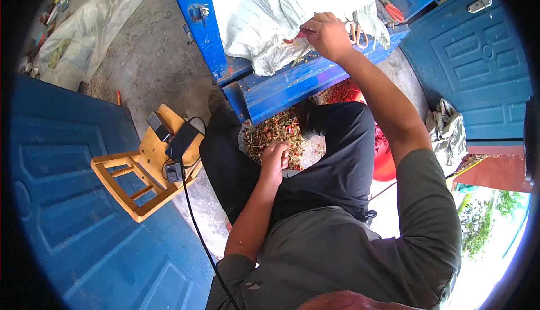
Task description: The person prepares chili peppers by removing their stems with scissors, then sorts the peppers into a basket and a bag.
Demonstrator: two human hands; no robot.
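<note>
My right hand (328,35) is closed around a dark red dried chili pepper (306,32), over the edge of a white woven sack (253,23). The sack drapes across a blue metal bench (292,88). Just right of that hand lies a pair of scissors (358,33) with pale orange handles. Lower down, my left hand (274,161) is curled closed between the knees; whatever its fingers hold, if anything, is hidden. Beneath it spreads a pile of dry stems (270,136) with red bits.
At right by the knee stands a red basin (385,166) with red chilies. A red-handled tool (394,12) lies on the bench. A wooden chair (143,183) carries small devices and a black cable (197,220). Blue doors (67,186) flank both sides; plastic sheeting (84,34) lies far left.
</note>
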